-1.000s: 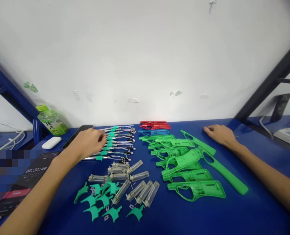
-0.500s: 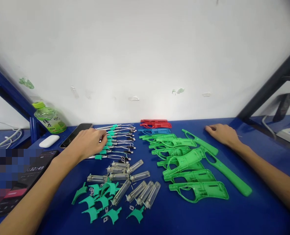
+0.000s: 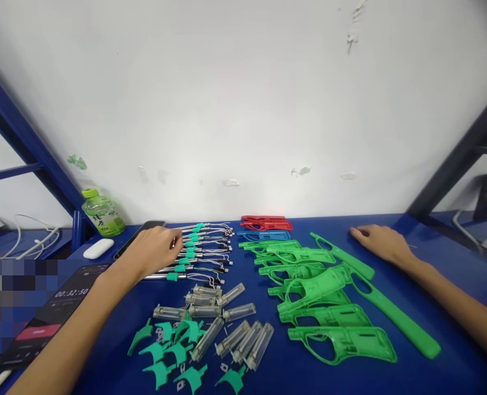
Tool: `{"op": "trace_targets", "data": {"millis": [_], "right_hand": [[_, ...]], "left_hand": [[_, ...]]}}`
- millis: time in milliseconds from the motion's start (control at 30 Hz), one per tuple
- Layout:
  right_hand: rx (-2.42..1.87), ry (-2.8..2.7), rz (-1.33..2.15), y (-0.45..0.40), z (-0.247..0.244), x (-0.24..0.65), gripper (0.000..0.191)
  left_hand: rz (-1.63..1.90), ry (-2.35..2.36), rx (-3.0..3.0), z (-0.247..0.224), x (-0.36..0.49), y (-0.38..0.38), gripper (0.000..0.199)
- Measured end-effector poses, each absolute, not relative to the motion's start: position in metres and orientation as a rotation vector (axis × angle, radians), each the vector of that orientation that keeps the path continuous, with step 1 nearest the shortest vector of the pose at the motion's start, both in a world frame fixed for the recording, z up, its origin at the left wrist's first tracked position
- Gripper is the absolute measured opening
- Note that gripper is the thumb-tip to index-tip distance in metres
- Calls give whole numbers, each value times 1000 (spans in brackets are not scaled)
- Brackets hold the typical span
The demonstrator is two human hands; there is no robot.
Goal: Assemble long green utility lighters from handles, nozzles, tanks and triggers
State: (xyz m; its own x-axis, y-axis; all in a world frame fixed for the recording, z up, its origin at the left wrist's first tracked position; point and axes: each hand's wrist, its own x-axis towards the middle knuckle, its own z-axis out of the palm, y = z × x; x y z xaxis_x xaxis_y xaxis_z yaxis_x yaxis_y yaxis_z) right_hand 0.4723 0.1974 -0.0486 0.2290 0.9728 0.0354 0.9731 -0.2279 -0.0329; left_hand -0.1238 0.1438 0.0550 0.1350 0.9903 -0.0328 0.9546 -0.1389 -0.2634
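Observation:
My left hand (image 3: 152,253) rests at the back left of the table with its fingers curled under. It lies beside and partly over the left ends of a row of thin metal rods (image 3: 175,277) with teal sleeves and white wires. What its fingers hold, if anything, is hidden. My right hand (image 3: 381,242) lies palm down on the table, apart from the parts. Nearest to it is a bright green gun-shaped lighter shell (image 3: 346,257). More green shell halves (image 3: 352,344) overlap in the middle. Clear plastic lighter tanks (image 3: 208,337) and teal triggers (image 3: 191,377) lie in front.
Red shells (image 3: 267,225) and a blue shell (image 3: 263,236) lie near the wall. At left are a green-capped bottle (image 3: 103,213), a white earphone case (image 3: 99,248), a dark phone (image 3: 134,238) and a phone with a timer (image 3: 49,318). Blue frame posts (image 3: 33,137) flank the table.
The view has tilted up and shifted slightly left, so everything appears lower and farther right. The timer has advanced by a second. Both hands keep their places on the table.

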Motion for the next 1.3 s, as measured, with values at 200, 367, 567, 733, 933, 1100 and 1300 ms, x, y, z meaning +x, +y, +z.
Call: {"op": "trace_targets", "data": {"millis": [200, 367, 567, 733, 933, 1100, 1300], "right_hand": [[-2380, -1946, 14, 194, -49, 476, 37], [-2291, -1995, 41, 194, -48, 477, 39], [-2079, -2154, 43, 195, -48, 482, 37], [-1891, -2254, 30, 192, -44, 474, 34], [-1774, -2259, 39, 191, -39, 464, 35], [-1719, -2275, 46, 191, -43, 459, 31], [-1699, -2212, -11, 183, -36, 449, 30]], "left_hand": [[249, -1930, -2267, 48, -122, 141, 36], [204, -1934, -2278, 47, -123, 140, 37], [143, -1921, -2318, 46, -120, 137, 38], [94, -1874, -2344, 45, -115, 132, 37], [109, -1836, -2328, 45, -125, 138, 36], [78, -1780, -2303, 45, -129, 137, 32], [-62, -1696, -2301, 39, -134, 132, 28]]}}
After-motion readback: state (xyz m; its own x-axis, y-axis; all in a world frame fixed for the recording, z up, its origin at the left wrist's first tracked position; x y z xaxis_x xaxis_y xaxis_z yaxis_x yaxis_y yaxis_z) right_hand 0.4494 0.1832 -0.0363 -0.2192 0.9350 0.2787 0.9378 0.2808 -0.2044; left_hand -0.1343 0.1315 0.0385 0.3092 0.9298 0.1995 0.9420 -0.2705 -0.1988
